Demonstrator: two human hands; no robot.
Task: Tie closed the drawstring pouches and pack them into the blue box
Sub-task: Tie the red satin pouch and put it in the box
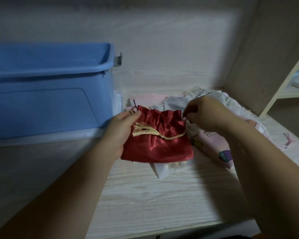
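The red pouch (159, 145) is held just above the tabletop (145, 195), in front of a pile (214, 140) of other pouches and right of the blue box (41, 100). The left hand (121, 128) grips the pouch's upper left corner, thumb on the front by the neck. The right hand (207, 114) pinches the dark cord (184, 117) where it leaves the right end of the gathered neck.

The pouch looks like thin satin: light, limp and probably slippery, so it will sag and slide unless held at the neck. Its mouth is puckered but not drawn tight. The cord ends on both sides are the sensible places to hold, since pulling them apart should close it. A gold tassel (143, 131) on a twisted rope lies across the front and could snag in a knot.

By count: one red pouch, one tassel, one blue box, two hands. The pile shows at least three other fabrics, pale pink, white and a fruit print, but they overlap too much to count exactly.
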